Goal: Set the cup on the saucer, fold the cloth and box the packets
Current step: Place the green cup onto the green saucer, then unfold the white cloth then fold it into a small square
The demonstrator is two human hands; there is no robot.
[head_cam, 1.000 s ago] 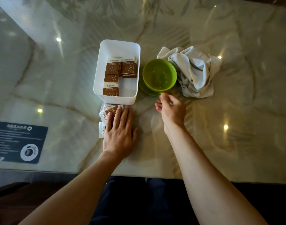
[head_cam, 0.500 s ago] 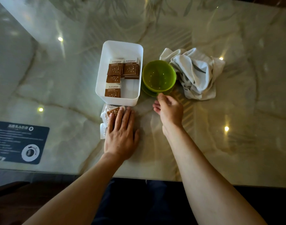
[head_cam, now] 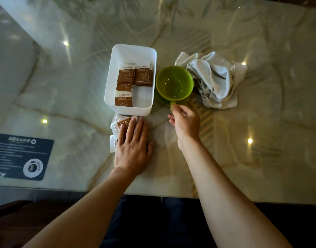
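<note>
Fingers of the right hand (head_cam: 186,122) pinch the handle of the green cup (head_cam: 174,84), which sits on the saucer (head_cam: 161,101) beside the white box (head_cam: 134,51). Left hand (head_cam: 134,145) lies flat, grip apart, on loose packets (head_cam: 117,125) on the desk (head_cam: 261,140). Crumpled cloth (head_cam: 214,77) lies right of the cup.

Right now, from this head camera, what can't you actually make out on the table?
- Loose packets: the left hand lies over them, so their count is hidden.
- Saucer: the green cup covers all but a sliver.
- Cup handle: the right hand hides most of it.
- Dark card: print too small, left edge cut off.
- Cloth: crumpled, folds hide its shape.
</note>
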